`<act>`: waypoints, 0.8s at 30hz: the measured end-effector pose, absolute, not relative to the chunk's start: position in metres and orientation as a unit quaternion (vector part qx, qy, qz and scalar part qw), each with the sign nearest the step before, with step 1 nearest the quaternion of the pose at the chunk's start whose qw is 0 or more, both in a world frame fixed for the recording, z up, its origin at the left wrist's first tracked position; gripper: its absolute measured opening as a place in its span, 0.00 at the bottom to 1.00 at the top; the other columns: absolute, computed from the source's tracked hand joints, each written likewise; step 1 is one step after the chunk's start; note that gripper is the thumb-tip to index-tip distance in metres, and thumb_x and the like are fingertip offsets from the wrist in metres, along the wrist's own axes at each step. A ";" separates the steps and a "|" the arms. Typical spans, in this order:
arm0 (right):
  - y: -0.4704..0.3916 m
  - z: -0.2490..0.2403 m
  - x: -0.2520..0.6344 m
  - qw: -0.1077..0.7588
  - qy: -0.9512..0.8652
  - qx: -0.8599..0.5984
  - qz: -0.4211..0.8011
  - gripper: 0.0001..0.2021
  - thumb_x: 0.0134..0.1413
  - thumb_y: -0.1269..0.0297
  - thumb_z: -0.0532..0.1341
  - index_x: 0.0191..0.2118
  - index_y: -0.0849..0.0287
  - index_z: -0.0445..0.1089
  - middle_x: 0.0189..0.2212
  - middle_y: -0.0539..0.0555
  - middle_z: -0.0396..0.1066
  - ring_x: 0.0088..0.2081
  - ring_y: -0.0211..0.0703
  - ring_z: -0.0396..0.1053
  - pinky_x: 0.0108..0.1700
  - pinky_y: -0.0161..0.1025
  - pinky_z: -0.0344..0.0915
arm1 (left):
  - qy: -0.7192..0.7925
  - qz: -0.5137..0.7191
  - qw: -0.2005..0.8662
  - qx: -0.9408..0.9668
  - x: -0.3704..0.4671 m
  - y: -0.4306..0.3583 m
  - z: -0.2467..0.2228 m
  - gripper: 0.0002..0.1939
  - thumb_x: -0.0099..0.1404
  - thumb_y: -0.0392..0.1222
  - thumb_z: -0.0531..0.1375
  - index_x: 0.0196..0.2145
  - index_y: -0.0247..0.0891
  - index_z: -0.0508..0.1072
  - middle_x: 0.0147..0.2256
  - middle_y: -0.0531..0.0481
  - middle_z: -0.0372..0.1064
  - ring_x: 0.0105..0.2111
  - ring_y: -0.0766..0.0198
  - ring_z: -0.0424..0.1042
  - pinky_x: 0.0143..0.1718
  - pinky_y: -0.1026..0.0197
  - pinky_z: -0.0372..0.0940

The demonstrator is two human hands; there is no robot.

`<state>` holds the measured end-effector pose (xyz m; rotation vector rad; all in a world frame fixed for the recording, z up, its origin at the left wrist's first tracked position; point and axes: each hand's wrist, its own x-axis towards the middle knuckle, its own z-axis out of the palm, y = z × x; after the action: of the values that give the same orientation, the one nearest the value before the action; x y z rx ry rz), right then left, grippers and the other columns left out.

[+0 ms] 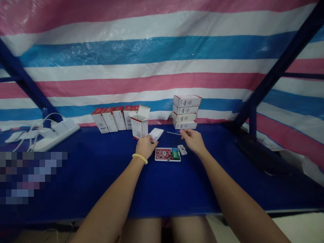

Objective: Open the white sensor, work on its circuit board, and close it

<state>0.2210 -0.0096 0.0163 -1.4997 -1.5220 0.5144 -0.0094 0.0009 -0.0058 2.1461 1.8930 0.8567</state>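
Observation:
My left hand, with a yellow beaded bracelet at the wrist, has its fingers closed on the near edge of a white plastic cover. In my right hand is a thin metal-shafted screwdriver, pinched at its right end, its tip pointing left toward the cover. Between and below the hands lies an opened white device, showing a red circuit board and a green battery. A small white plastic piece rests just right of the device, below my right hand. A tiny dark speck lies above the device.
Behind my left hand stands an open white carton, with a row of red-topped boxes to its left. More boxes are stacked at the back right. A white power strip with cables lies left; a black bag-like object lies right.

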 end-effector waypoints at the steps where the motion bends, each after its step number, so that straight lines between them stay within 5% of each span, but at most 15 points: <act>1: -0.008 0.016 0.223 0.460 -0.613 -0.608 0.208 0.20 0.50 0.47 0.57 0.29 0.60 0.72 0.23 0.54 0.73 0.27 0.41 0.69 0.33 0.38 0.63 | 0.636 0.293 0.090 0.708 -0.009 0.002 -0.006 0.12 0.57 0.46 0.65 0.36 0.36 0.74 0.25 0.48 0.72 0.31 0.56 0.74 0.35 0.58 0.64; 8: -0.007 0.009 0.225 0.451 -0.656 -0.564 0.217 0.17 0.45 0.50 0.62 0.32 0.61 0.72 0.22 0.52 0.71 0.26 0.40 0.67 0.32 0.39 0.63 | 0.591 0.354 0.143 0.710 -0.005 -0.002 -0.004 0.20 0.57 0.27 0.59 0.48 0.34 0.71 0.35 0.47 0.77 0.39 0.58 0.75 0.47 0.60 0.65; 15: -0.018 0.016 0.218 0.341 -0.758 -0.511 0.221 0.18 0.43 0.53 0.65 0.38 0.61 0.73 0.29 0.53 0.74 0.31 0.40 0.65 0.37 0.41 0.63 | 0.542 0.368 0.156 0.739 -0.019 -0.009 0.008 0.16 0.57 0.26 0.56 0.42 0.35 0.74 0.34 0.49 0.77 0.35 0.59 0.75 0.44 0.58 0.67; 24: -0.027 0.022 0.205 0.187 -0.859 -0.435 0.192 0.37 0.27 0.40 0.70 0.45 0.60 0.73 0.38 0.57 0.71 0.43 0.49 0.63 0.46 0.46 0.61 | 0.459 0.193 0.157 0.853 -0.029 -0.018 0.019 0.21 0.52 0.25 0.53 0.41 0.35 0.76 0.43 0.44 0.74 0.42 0.56 0.72 0.46 0.57 0.66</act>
<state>0.2054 -0.0272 0.0221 -1.2253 -2.4190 0.5400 -0.0293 -0.0183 0.0189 2.4404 1.3123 0.5533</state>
